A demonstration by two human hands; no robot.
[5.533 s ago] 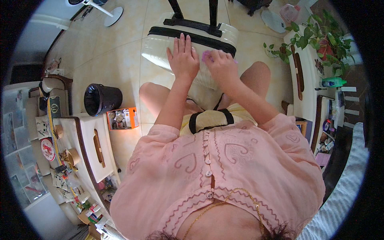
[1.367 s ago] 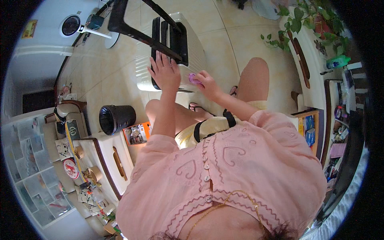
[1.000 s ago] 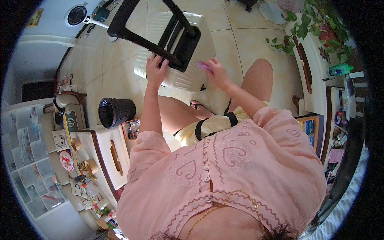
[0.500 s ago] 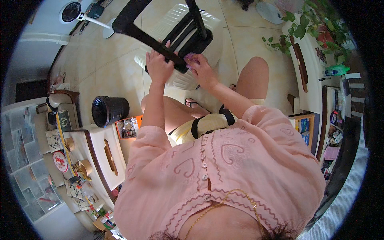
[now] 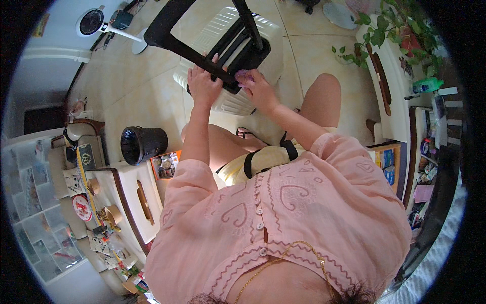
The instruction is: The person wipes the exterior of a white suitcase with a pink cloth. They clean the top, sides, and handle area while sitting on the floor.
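Note:
A white ribbed suitcase [image 5: 272, 53] stands on the floor before me, its black telescopic handle [image 5: 188, 51] pulled out toward the upper left. My left hand [image 5: 203, 87] rests on the suitcase's near edge beside the foot of the handle, fingers stretched and apart, some of them partly behind the bar. In my right hand [image 5: 260, 91] a crumpled purple cloth [image 5: 244, 77] is pinched, pressed against the black panel [image 5: 248, 58] near the handle's base. The fingertips under the cloth are hidden.
On the left are a black waste bin [image 5: 143, 145], an orange-edged box [image 5: 165, 165] of small items and a white drawer cabinet [image 5: 132, 195]. A white fan [image 5: 92, 22] stands at the far left. To the right are a leafy plant [image 5: 379, 35] and another white cabinet [image 5: 390, 101].
The whole view has shifted slightly, so things sit a little lower. Both hands keep nearly the same places on the suitcase, and the cloth stays in my right hand.

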